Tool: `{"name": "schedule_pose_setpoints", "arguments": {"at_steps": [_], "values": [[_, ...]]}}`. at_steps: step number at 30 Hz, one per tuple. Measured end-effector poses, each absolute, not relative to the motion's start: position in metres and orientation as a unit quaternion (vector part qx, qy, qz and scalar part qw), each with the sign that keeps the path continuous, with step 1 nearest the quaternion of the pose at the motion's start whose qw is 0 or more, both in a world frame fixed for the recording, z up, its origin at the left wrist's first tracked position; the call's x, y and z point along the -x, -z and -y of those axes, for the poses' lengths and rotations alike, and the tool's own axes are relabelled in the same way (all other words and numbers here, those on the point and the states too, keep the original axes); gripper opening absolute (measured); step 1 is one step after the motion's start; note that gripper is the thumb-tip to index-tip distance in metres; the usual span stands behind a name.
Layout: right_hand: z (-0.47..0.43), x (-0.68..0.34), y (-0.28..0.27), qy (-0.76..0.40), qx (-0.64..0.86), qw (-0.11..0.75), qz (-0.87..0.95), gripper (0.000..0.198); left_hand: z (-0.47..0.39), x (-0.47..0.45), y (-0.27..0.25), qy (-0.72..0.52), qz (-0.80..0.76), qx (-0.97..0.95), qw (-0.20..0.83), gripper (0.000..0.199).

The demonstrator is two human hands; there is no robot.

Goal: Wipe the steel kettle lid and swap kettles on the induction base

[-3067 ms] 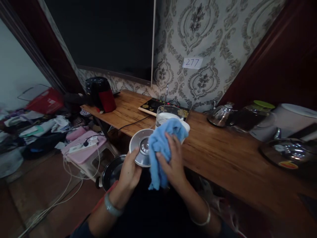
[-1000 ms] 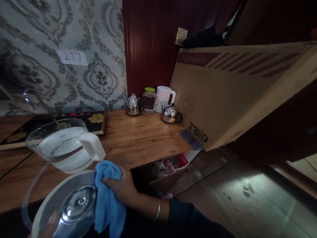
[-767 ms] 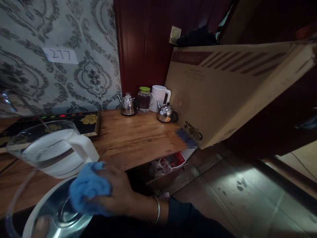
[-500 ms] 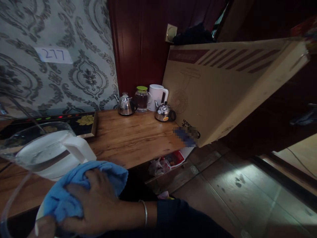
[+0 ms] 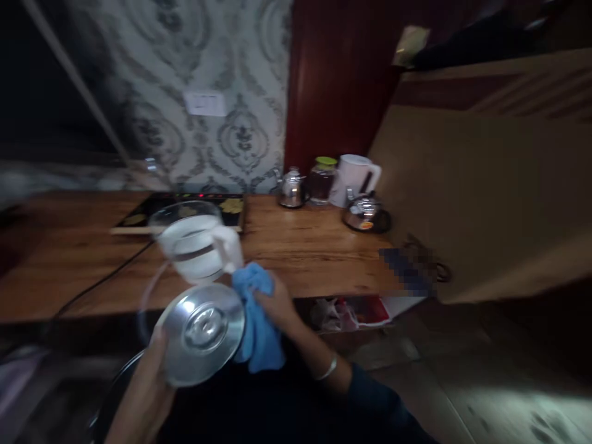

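Change vs half a second ago: soft blue cloth was spread over the face of the round silver disc, right hand flat on top. Now the cloth sits bunched at the disc's right edge and the face shows. The view has also swung left, so more of the wooden desk is in frame. My read: wiping is between strokes, or that pass is over; can't call the face dry or clean from this blur.

Disc location: held up tilted in front of the desk's near edge, below the clear jug with white handle. Left hand grips its left rim, thumb on the near side, other fingers hidden behind. Right-hand fingers are closed on the cloth, loose end hanging down.

Materials: disc looks like polished metal, bright glare upper left, stepped rings round a domed centre. Cloth looks plush, deeply folded. Jug see-through up top, white lower down, clear bent tube beside it. Desk is brown woodgrain. Behind: glossy black panel with gold flowers, shiny round-bellied metal kettle.
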State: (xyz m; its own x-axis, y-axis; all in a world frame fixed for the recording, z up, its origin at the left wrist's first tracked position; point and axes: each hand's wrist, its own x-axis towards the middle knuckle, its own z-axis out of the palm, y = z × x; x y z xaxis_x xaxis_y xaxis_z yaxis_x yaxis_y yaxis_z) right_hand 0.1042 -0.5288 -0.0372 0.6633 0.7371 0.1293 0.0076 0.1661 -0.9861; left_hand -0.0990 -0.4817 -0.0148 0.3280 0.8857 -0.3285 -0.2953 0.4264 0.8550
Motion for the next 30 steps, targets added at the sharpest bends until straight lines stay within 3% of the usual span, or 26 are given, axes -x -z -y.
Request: {"name": "schedule_pose_setpoints", "arguments": {"at_steps": [4, 10, 14, 19, 25, 30], "values": [[0.543, -0.117, 0.04, -0.344, 0.557, 0.709, 0.261, 0.047, 0.479, 0.096, -0.006, -0.521, -0.409, -0.275, 0.696, 0.064], [0.538, -0.073, 0.03, -0.445, 0.493, 0.698, 0.269, 0.06, 0.489, 0.088, 0.006, -0.568, -0.347, -0.244, 0.705, 0.068], [0.522, -0.045, 0.028, -0.468, 0.474, 0.694, 0.274, 0.049, 0.504, 0.083, 0.014, -0.561, -0.312, -0.264, 0.72, 0.068], [0.516, -0.053, 0.025, -0.421, 0.511, 0.704, 0.258, 0.039, 0.493, 0.102, 0.018, -0.494, -0.311, -0.261, 0.769, 0.052], [0.518, -0.054, 0.018, -0.442, 0.525, 0.685, 0.243, 0.037, 0.477, 0.119, 0.018, -0.423, -0.329, -0.25, 0.806, 0.027], [0.52, -0.061, 0.023, -0.403, 0.539, 0.704, 0.227, 0.041, 0.48, 0.119, 0.014, -0.435, -0.32, -0.261, 0.801, 0.035]]}}
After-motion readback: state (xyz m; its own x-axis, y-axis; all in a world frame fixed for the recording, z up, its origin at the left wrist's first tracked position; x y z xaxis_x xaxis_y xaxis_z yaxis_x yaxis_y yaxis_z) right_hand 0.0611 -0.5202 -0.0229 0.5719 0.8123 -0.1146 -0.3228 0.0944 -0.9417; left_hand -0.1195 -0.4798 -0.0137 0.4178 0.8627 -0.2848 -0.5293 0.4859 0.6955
